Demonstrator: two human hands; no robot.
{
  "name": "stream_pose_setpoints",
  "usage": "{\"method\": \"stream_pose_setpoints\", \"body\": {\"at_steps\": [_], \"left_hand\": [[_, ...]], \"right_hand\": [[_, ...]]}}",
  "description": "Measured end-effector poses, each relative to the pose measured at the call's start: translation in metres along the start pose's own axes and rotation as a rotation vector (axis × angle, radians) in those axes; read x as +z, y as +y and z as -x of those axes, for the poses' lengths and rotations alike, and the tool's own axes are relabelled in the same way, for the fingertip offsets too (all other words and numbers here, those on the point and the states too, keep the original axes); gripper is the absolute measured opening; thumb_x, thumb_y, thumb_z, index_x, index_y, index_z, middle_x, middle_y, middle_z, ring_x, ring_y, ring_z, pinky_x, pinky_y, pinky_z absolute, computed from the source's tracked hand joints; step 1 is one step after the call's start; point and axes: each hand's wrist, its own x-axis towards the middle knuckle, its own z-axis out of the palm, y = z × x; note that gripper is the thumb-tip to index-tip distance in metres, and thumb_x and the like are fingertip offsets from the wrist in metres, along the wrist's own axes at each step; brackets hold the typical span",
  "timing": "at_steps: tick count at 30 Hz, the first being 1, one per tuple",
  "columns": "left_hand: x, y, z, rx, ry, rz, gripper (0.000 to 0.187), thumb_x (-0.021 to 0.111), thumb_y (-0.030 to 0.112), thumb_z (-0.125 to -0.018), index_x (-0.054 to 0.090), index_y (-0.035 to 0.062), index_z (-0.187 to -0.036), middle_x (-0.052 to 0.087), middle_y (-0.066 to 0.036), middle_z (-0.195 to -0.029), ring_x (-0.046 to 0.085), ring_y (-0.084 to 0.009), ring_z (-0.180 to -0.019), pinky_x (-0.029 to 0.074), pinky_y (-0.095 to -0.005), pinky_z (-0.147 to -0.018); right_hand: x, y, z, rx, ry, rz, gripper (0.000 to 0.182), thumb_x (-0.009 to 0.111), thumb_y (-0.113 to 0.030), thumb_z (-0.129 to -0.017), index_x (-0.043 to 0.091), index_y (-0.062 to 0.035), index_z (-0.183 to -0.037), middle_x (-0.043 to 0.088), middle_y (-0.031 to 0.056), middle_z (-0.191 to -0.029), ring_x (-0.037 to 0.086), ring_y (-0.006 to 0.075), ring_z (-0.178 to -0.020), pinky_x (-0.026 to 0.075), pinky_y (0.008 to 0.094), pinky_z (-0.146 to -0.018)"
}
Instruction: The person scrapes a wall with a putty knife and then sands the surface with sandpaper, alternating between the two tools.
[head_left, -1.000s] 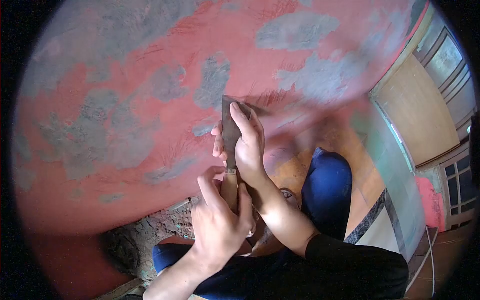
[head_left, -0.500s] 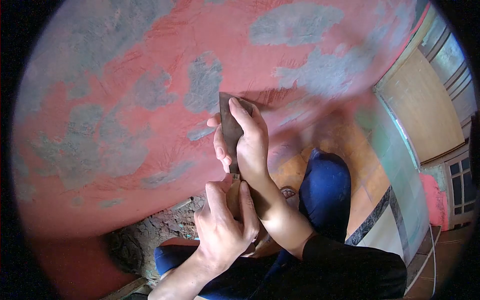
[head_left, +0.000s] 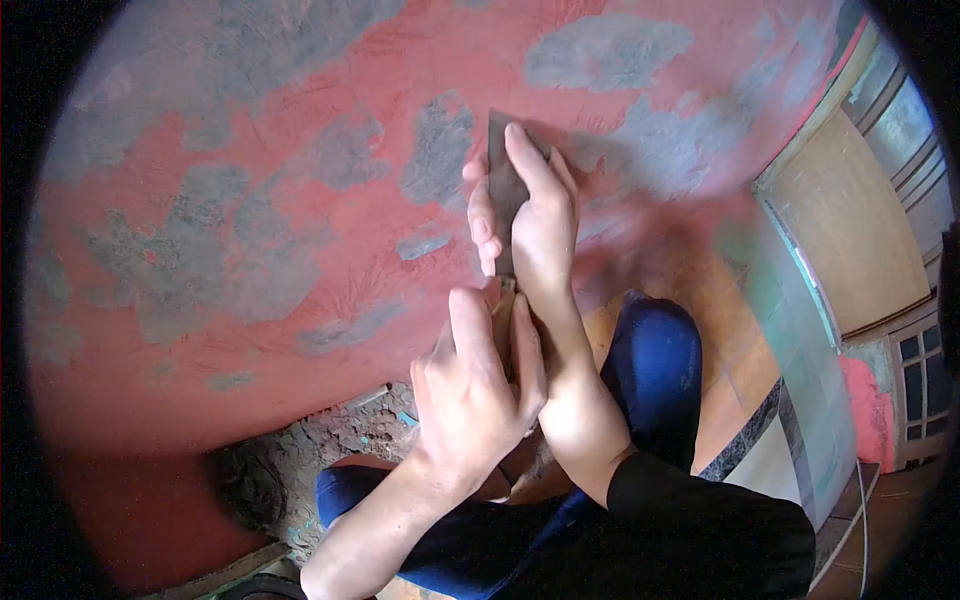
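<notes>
A flat dark metal blade (head_left: 507,215) with a wooden handle (head_left: 502,325) points up against the pink wall (head_left: 440,310). My left hand (head_left: 475,385) is closed around the handle, below the blade. Higher up, my right hand (head_left: 540,205) clasps the blade, thumb along its front and fingertips showing at its left edge. The wrists are close together, the right one to the right of the handle. The blade's tip lies close to the wall; whether it touches cannot be made out.
Grey patches (head_left: 437,150) mark the wall. Broken soil and rubble (head_left: 305,450) lie at its foot. My blue-clad knee (head_left: 655,350) is over orange floor tiles (head_left: 735,365). A wooden panel (head_left: 850,225) and a window grid (head_left: 920,375) stand at the right.
Both hands and the tool have moved up and to the right along the wall. The grip on blade and handle looks the same.
</notes>
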Motion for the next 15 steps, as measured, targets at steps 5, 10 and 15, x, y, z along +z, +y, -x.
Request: {"method": "stream_pose_setpoints", "body": {"at_steps": [5,10,15], "left_hand": [[0.005,-0.008,0.027,-0.082,-0.077,-0.028,0.023,0.062,0.004,-0.095,0.041,-0.0032,-0.102,0.063,-0.023,-0.074,0.069,-0.0385,-0.064,0.051,-0.0442,-0.051],[0.005,-0.002,0.025,-0.119,-0.111,-0.021,0.023,0.061,0.004,-0.096,0.04,-0.0029,-0.102,0.063,-0.021,-0.074,0.068,-0.0373,-0.06,0.05,-0.0444,-0.05],[0.005,-0.007,0.026,-0.154,-0.119,-0.069,0.023,0.061,0.004,-0.096,0.039,-0.0019,-0.099,0.064,-0.021,-0.074,0.067,-0.0377,-0.059,0.049,-0.0451,-0.049]], "right_hand": [[-0.02,0.027,0.015,0.118,-0.003,0.013,0.033,0.061,-0.034,-0.1,0.048,-0.0046,-0.108,0.065,0.0169,-0.075,0.055,0.0212,-0.037,0.036,0.0306,-0.029],[-0.021,0.026,0.015,0.133,0.02,-0.027,0.032,0.062,-0.032,-0.099,0.046,-0.0053,-0.105,0.065,0.0177,-0.075,0.055,0.0226,-0.037,0.037,0.0317,-0.029],[-0.017,0.028,0.013,0.086,0.011,-0.028,0.031,0.062,-0.032,-0.1,0.046,-0.0058,-0.105,0.065,0.018,-0.075,0.055,0.0226,-0.037,0.037,0.032,-0.029]]}}
